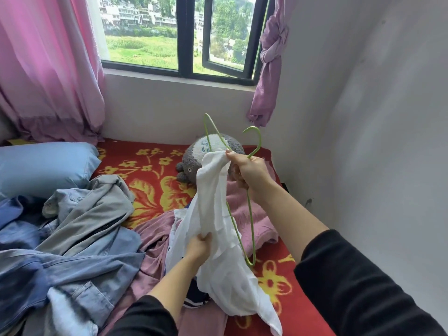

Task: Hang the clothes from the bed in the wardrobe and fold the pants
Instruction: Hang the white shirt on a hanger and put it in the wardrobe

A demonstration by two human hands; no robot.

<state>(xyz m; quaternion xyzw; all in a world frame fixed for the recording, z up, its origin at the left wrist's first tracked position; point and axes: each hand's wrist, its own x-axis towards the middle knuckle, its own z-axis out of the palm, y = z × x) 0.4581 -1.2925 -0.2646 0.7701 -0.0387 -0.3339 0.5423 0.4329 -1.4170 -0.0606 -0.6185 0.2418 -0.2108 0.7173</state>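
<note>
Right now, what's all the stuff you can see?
blanket: one, red with yellow flowers, under everything
white garment: one, white, held up over the blanket
hanger: one, green, partly inside the white garment
clothes pile: one, blue and grey, on the left
pillow: one, blue, far left
plush toy: one, grey and white, behind the hanger
curtains: two, pink, at the back
left grip: one, grips the white garment low
right grip: one, holds the hanger and the white garment's top

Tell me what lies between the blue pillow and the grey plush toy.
Head view: only bare red flowered blanket lies between the blue pillow and the grey plush toy.
</note>
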